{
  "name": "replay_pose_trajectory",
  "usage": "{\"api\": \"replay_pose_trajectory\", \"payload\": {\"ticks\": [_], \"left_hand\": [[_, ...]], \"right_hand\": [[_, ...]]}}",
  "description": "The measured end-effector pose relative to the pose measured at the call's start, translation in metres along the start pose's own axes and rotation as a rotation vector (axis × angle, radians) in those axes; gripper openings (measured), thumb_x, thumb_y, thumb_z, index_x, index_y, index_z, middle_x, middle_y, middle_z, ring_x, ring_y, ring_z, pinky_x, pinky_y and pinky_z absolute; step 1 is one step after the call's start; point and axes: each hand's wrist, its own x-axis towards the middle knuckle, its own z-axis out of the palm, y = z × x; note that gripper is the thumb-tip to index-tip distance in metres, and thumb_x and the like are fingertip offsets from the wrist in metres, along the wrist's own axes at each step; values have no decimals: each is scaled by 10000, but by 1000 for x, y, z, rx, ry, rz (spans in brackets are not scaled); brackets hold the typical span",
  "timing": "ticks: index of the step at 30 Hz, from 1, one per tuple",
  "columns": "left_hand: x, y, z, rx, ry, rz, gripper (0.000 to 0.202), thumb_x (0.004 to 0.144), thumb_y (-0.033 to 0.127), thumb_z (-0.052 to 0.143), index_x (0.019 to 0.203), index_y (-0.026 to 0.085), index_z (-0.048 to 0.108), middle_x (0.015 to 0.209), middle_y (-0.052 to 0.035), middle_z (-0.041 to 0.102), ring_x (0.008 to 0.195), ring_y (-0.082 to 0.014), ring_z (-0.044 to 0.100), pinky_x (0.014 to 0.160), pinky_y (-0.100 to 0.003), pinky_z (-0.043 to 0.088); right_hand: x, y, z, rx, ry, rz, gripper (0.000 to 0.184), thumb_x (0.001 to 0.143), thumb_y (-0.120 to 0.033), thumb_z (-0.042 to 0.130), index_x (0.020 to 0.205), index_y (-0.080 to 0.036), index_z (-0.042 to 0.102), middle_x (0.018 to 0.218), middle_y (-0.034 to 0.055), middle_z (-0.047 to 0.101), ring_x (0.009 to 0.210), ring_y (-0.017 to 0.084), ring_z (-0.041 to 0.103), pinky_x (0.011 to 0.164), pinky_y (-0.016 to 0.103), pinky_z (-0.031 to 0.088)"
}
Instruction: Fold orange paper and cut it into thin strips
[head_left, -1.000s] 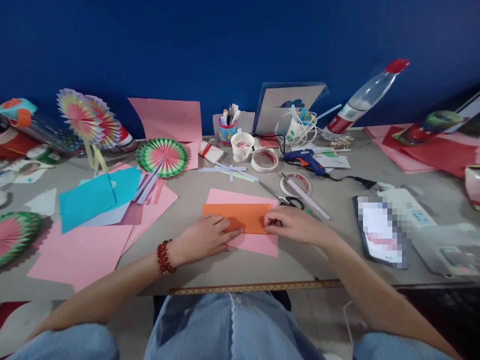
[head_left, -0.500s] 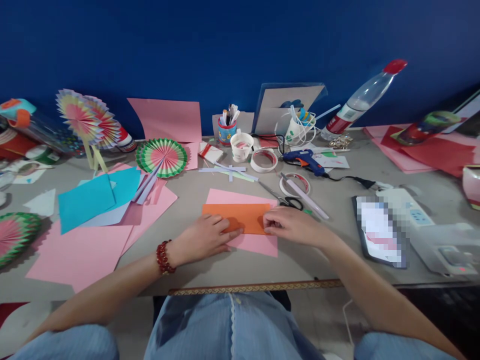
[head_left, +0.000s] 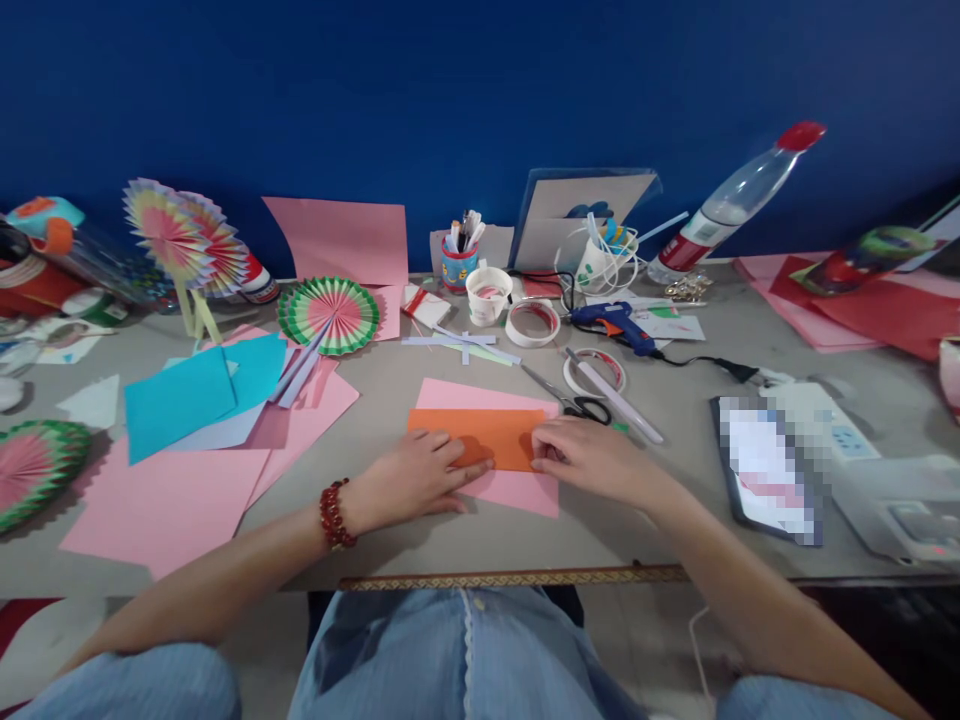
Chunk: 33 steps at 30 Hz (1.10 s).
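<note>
An orange sheet of paper (head_left: 480, 430), folded into a long strip, lies on a pink sheet (head_left: 517, 493) at the middle of the table. My left hand (head_left: 416, 470) rests flat on the strip's left part, fingers stretched out and pressing its lower edge. At the strip's right end, my right hand (head_left: 574, 455) has its fingers curled, with thumb and forefinger pinching the paper's lower right edge. Black-handled scissors (head_left: 589, 409) lie just beyond my right hand. A paper cutter or pale strip-like tool (head_left: 619, 400) leans over a tape roll (head_left: 594, 372) there.
A blue glue gun (head_left: 619, 325), a second tape roll (head_left: 532, 323) and a paper cup (head_left: 487, 295) stand farther back. Pink sheets (head_left: 165, 500), blue paper (head_left: 180, 400) and a pleated paper rosette (head_left: 328, 315) are on the left. A phone (head_left: 765, 470) lies right.
My hands stay on the orange paper almost unmoved. The whole view has shifted slightly, so everything sits a little farther right.
</note>
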Motion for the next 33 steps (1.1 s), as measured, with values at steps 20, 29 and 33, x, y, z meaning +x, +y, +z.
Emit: {"api": "replay_pose_trajectory", "payload": {"ticks": [20, 29, 33], "left_hand": [[0, 1, -5, -9, -24, -14, 682, 930, 654, 539, 1510, 320, 405, 1132, -92, 595, 974, -245, 552, 788, -338, 412], [1, 2, -5, 1, -15, -14, 692, 918, 643, 573, 1505, 316, 410, 1127, -83, 593, 973, -246, 546, 792, -336, 403], [-2, 5, -5, -20, 4, -53, 701, 910, 665, 567, 1498, 308, 430, 1117, -86, 592, 984, -250, 545, 819, -345, 409]], "right_hand": [[-74, -10, 64, -401, 441, -19, 368, 1035, -270, 444, 1330, -170, 639, 1404, 89, 615, 1196, 305, 559, 983, 471, 476], [-50, -36, 53, -337, 502, -59, 494, 1026, -378, 438, 1459, -152, 515, 1417, 132, 592, 1267, 310, 524, 1036, 479, 456], [-33, -43, 63, -350, 396, -67, 481, 1017, -416, 483, 1391, -132, 586, 1383, 126, 620, 1223, 315, 540, 1049, 499, 447]]}}
